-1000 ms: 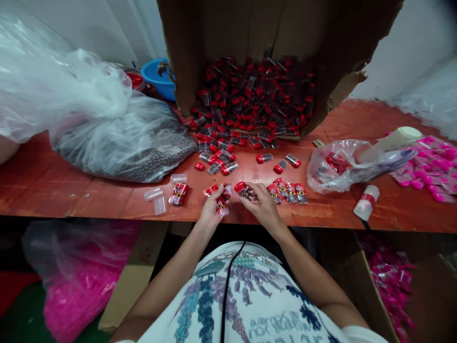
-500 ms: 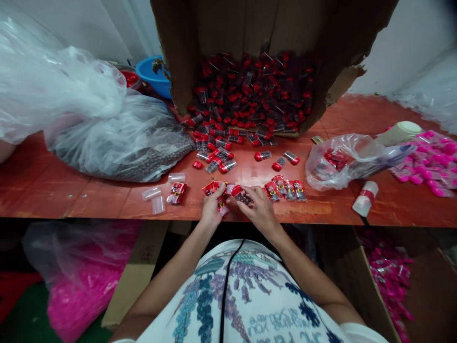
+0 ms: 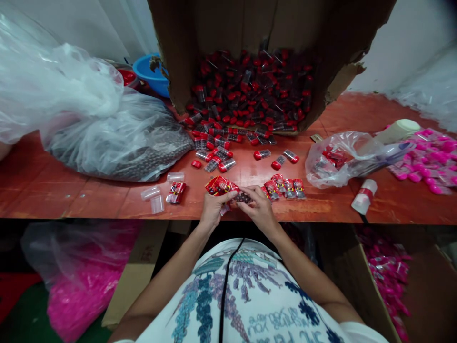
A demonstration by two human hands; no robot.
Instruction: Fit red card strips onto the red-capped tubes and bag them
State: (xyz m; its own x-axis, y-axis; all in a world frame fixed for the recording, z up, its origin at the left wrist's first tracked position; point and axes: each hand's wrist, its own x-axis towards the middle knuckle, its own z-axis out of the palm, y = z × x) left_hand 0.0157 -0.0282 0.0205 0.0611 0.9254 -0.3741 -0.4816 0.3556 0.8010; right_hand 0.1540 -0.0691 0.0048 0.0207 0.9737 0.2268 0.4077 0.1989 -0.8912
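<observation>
My left hand (image 3: pixel 214 207) is closed on red printed wrappers (image 3: pixel 218 185), which fan out above its fingers near the table's front edge. In my right hand (image 3: pixel 262 209) the fingers are wrapped round a small clear container (image 3: pixel 243 197) filled with dark balls. A wrapper's edge meets the container between both thumbs, and the container's red cap is hidden now. Just right of my hands lie several wrapped packs (image 3: pixel 285 187) in a row. To the left, a stack of red wrappers (image 3: pixel 176 192) sits beside clear empty tubes (image 3: pixel 157 205).
A cardboard box (image 3: pixel 353 78) on its side spills red-capped containers (image 3: pixel 246 95) onto the red table (image 3: pixel 107 200). Left stands a plastic bag of dark balls (image 3: pixel 143 152). At right are a clear bag (image 3: pixel 342 157), a tape-like roll (image 3: pixel 364 196) and pink containers (image 3: pixel 424 162).
The wrappers in my left hand have turned and spread up above the fingers. My left thumb has moved right onto the container's end, covering the red cap.
</observation>
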